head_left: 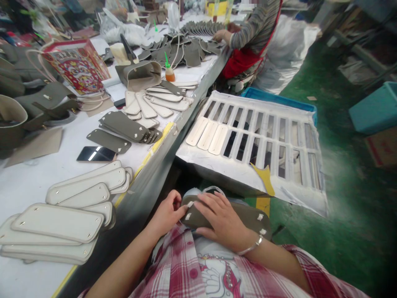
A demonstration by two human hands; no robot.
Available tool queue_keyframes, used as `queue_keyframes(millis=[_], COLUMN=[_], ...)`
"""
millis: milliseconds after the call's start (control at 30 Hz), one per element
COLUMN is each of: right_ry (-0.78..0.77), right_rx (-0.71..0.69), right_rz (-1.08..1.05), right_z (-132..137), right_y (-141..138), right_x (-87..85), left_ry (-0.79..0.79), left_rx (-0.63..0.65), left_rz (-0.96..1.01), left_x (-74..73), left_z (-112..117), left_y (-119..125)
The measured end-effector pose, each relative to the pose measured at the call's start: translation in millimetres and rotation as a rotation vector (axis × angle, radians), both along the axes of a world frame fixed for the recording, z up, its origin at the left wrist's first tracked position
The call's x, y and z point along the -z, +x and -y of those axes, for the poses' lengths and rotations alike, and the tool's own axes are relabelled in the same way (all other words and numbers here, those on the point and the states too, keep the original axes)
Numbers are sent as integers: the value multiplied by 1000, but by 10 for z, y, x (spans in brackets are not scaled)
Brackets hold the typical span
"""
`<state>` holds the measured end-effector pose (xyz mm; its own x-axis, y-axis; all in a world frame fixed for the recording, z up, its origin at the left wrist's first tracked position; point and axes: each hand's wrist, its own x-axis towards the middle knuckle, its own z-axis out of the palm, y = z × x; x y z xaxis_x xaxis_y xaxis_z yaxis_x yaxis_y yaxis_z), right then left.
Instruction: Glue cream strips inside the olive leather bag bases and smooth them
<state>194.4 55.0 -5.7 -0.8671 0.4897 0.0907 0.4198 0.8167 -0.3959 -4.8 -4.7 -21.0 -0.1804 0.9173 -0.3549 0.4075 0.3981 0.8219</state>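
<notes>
An olive-grey panel [240, 213] with rounded ends and small white patches near its corners lies across my lap. My right hand [221, 217] rests flat on its left half, fingers stretched and slightly apart. At the panel's left end, my left hand [167, 209] has its fingers curled. Its thumb touches the panel beside a white patch [190, 204]; whatever the curled fingers hold is hidden. Left of me on the table, cream panels [58, 221] with metal fittings lie in overlapping stacks. Farther up sits a fanned pile of olive-grey panels [124, 126].
A phone [96, 154] lies on the white table [72, 138]. A slotted white rack [217, 161] holding several cream pieces [218, 140] stands to the right. Beyond are a green-tipped glue bottle [169, 73], a red gift bag [77, 68], and a co-worker's hands [223, 36].
</notes>
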Motion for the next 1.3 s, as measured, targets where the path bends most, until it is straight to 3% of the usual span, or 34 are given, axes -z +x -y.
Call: queue_keyframes(millis=[133,233,333,400,467,533,600,667,800,1000,1300], right_ry=[54,7,-46,-37,-17,-18,-23,-18,-30,-101,-169], right_rx=[-31,-58,-60,35,128,144,128,127,168,201,211], right_rz=[-46,-13,36,67,110,155,176,172,154,182,206], right_z=[73,51,-44,-100,-124,-113,-84,-58,-49,-97,-169], right_y=[24,115,404,668,896,1023,1042,1000,919,887,850], right_x=[70,54,-34,-83,-90,-53,3,50,64,31,14], left_ry=[-15,14,33,105,219,327,381,389,366,346,318], left_rx=[2,78,156,176,308,550,761,854,820,720,723], left_rz=[4,-96,-209,-310,-419,-499,-542,-576,-610,-588,-591], left_x=[38,12,-116,-228,-310,-328,-281,-205,-116,-121,-130], left_z=[16,0,-32,-57,-96,-150,-209,-257,-295,-302,-388], left_y=[28,-21,-82,-55,61,240,421,546,596,587,630])
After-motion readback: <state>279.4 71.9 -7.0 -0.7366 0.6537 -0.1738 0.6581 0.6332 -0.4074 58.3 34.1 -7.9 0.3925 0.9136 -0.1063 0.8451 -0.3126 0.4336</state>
